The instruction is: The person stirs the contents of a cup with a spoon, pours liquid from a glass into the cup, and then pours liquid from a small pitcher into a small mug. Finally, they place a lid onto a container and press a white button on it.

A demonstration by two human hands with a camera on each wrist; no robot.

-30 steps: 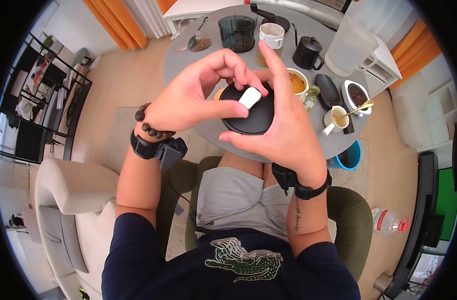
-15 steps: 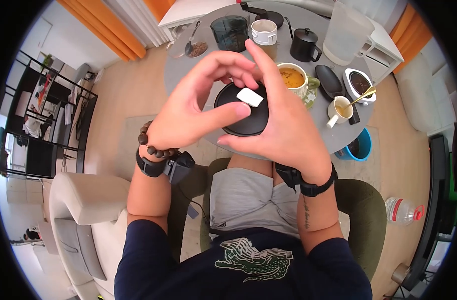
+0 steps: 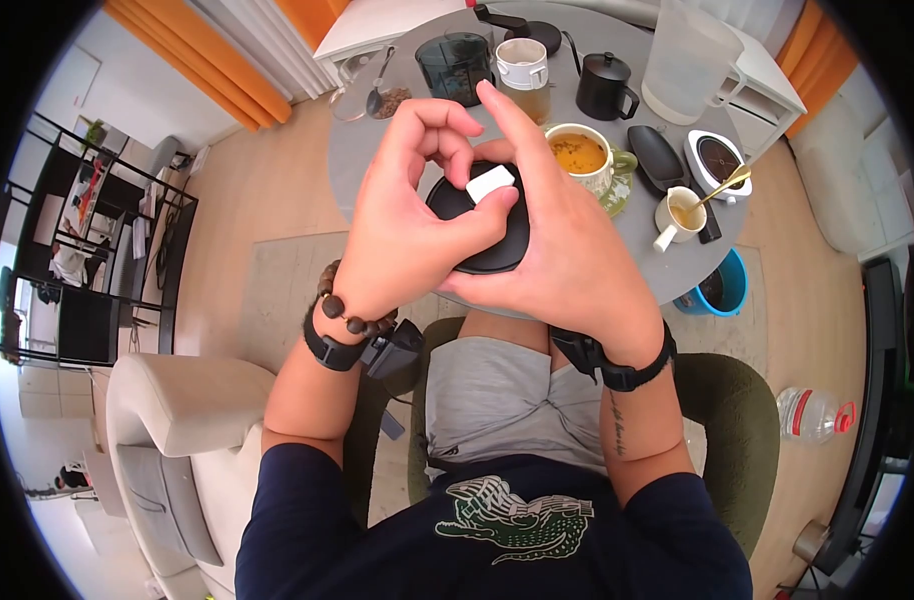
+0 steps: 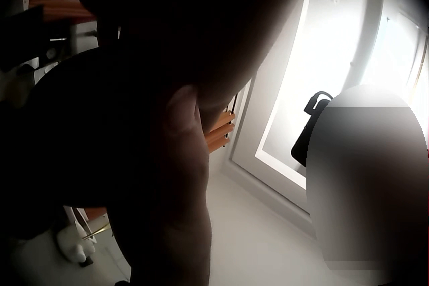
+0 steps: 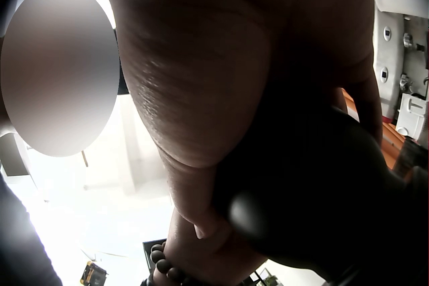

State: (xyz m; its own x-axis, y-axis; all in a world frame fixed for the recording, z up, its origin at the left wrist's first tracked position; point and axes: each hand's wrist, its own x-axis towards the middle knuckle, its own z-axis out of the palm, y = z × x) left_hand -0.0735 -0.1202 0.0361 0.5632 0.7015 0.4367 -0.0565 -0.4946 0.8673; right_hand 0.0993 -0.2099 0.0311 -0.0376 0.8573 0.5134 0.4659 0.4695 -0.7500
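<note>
My right hand (image 3: 567, 240) grips the side of a round black object with a flat, disc-like top (image 3: 499, 240), held up in front of my lap. A small white block (image 3: 490, 184) sits over that top. My left hand (image 3: 397, 215) pinches the block between thumb and curled fingers. In the left wrist view, a thumb (image 4: 181, 115) shows beside a large dark shape. From the right wrist, the black object (image 5: 315, 172) is a dark mass alongside the palm. Its underside is hidden.
Behind the hands, a grey round table (image 3: 667, 270) carries a mug of yellow-orange liquid (image 3: 580, 152), a black lidded pot (image 3: 605, 85), a scale (image 3: 715, 158), a small pitcher with a gold spoon (image 3: 680, 215) and a clear jug (image 3: 682, 70). A blue bucket (image 3: 722, 285) stands below right.
The white block has turned over the black top. My left fingers have closed in around it, and the left hand and wrist have shifted right. My right hand keeps its grip.
</note>
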